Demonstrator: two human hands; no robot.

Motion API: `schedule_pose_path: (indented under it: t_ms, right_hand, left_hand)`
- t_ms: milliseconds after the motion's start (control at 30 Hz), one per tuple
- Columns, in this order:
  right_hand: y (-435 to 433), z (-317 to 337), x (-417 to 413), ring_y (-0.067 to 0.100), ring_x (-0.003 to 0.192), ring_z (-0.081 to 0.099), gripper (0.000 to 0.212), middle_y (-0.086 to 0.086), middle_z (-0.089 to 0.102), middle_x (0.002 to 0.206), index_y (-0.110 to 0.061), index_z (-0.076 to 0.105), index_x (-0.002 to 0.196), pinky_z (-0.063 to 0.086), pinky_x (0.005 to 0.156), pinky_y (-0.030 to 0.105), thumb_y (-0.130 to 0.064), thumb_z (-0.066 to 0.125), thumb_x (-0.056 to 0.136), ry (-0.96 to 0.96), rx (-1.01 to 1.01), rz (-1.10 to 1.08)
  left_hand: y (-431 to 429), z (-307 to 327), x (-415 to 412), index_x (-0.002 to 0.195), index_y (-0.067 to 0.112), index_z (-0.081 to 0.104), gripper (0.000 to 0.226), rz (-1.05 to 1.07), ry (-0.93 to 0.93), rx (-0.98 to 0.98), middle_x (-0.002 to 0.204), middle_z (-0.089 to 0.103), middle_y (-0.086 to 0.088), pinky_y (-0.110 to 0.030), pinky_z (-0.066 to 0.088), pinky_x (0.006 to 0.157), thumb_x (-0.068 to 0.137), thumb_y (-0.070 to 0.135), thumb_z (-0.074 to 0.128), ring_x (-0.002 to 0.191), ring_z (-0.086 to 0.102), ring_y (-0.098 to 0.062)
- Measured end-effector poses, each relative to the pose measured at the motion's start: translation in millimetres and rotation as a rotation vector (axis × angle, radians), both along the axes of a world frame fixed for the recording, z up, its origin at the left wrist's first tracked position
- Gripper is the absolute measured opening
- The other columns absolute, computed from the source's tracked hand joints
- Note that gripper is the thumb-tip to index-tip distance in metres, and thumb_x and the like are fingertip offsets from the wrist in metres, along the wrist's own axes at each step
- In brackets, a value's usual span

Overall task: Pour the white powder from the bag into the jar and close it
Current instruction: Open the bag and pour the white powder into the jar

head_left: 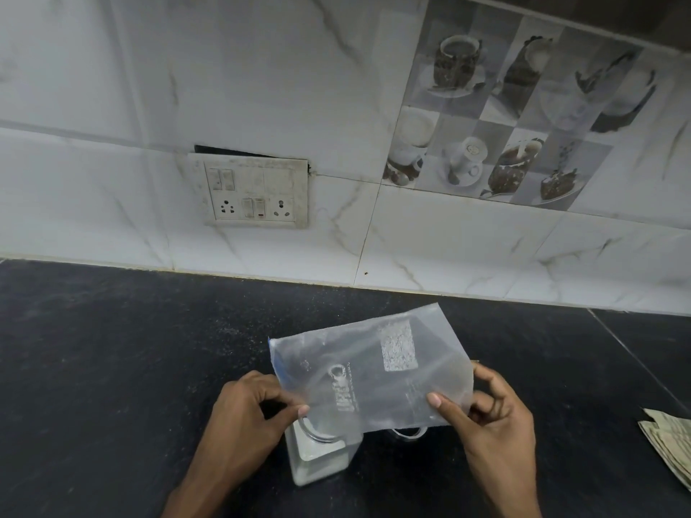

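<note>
Two grips pinching bag (pixel 374 360): left hand (pixel 243 416) and right hand (pixel 490 413) on lower edge. Bag over jar (pixel 318 457), part-filled, on tabletop (pixel 112 368). Bag seems near empty; funnel corner into mouth, tap residue down.

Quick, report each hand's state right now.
Left hand: fingers pinch the plastic bag at its lower left edge, over the jar.
Right hand: fingers pinch the same bag at its lower right edge.
</note>
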State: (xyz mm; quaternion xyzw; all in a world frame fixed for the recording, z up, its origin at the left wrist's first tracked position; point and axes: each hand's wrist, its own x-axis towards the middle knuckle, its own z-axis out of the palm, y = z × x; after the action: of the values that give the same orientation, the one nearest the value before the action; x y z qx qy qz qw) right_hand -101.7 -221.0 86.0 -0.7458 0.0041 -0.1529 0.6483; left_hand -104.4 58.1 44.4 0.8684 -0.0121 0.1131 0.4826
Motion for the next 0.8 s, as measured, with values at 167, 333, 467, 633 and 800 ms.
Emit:
schedule_pose_path:
  t_ms: [167, 333, 467, 633, 800]
  right_hand:
    - [0, 6, -1, 0.024, 0.082, 0.078, 0.029, 0.007, 0.080, 0.086, -0.028, 0.075, 0.097, 0.061, 0.069, 0.023, -0.025, 0.081, 0.068, 0.020, -0.005, 0.091]
    - [1, 23, 0, 0.013, 0.085, 0.076, 0.029, 0.001, 0.080, 0.095, -0.029, 0.076, 0.097, 0.059, 0.068, 0.019, -0.025, 0.081, 0.069, -0.062, -0.035, 0.065]
    - [7, 32, 4, 0.006, 0.077, 0.074, 0.016, -0.005, 0.079, 0.087, -0.030, 0.078, 0.085, 0.056, 0.065, 0.012, -0.022, 0.078, 0.071, -0.139, -0.072, 0.018]
    - [10, 33, 6, 0.011, 0.079, 0.075, 0.015, -0.001, 0.079, 0.088, -0.027, 0.078, 0.086, 0.057, 0.068, 0.016, -0.020, 0.078, 0.073, -0.170, -0.064, -0.002]
    - [12, 36, 7, 0.009, 0.080, 0.075, 0.016, -0.003, 0.079, 0.089, -0.031, 0.078, 0.087, 0.057, 0.068, 0.014, -0.020, 0.078, 0.075, -0.191, -0.065, -0.007]
  left_hand:
    - [0, -3, 1, 0.075, 0.053, 0.076, 0.039, -0.014, -0.018, 0.004, 0.077, 0.071, 0.038, -0.021, 0.050, 0.071, 0.066, 0.019, 0.094, 0.085, 0.066, 0.003]
    - [-1, -3, 3, 0.073, 0.055, 0.075, 0.041, -0.014, -0.013, 0.005, 0.075, 0.070, 0.039, -0.021, 0.049, 0.071, 0.067, 0.019, 0.094, 0.085, 0.066, 0.004]
    - [-3, -2, 3, 0.072, 0.056, 0.075, 0.043, -0.022, -0.024, 0.000, 0.079, 0.070, 0.041, -0.022, 0.052, 0.073, 0.066, 0.019, 0.094, 0.085, 0.067, 0.006]
    - [-1, -4, 4, 0.070, 0.057, 0.075, 0.043, -0.011, -0.012, -0.028, 0.079, 0.072, 0.037, -0.023, 0.053, 0.076, 0.065, 0.018, 0.094, 0.085, 0.068, 0.006]
    - [-2, -4, 3, 0.069, 0.054, 0.076, 0.041, -0.007, -0.013, -0.032, 0.079, 0.072, 0.037, -0.023, 0.053, 0.075, 0.065, 0.017, 0.095, 0.085, 0.068, 0.006]
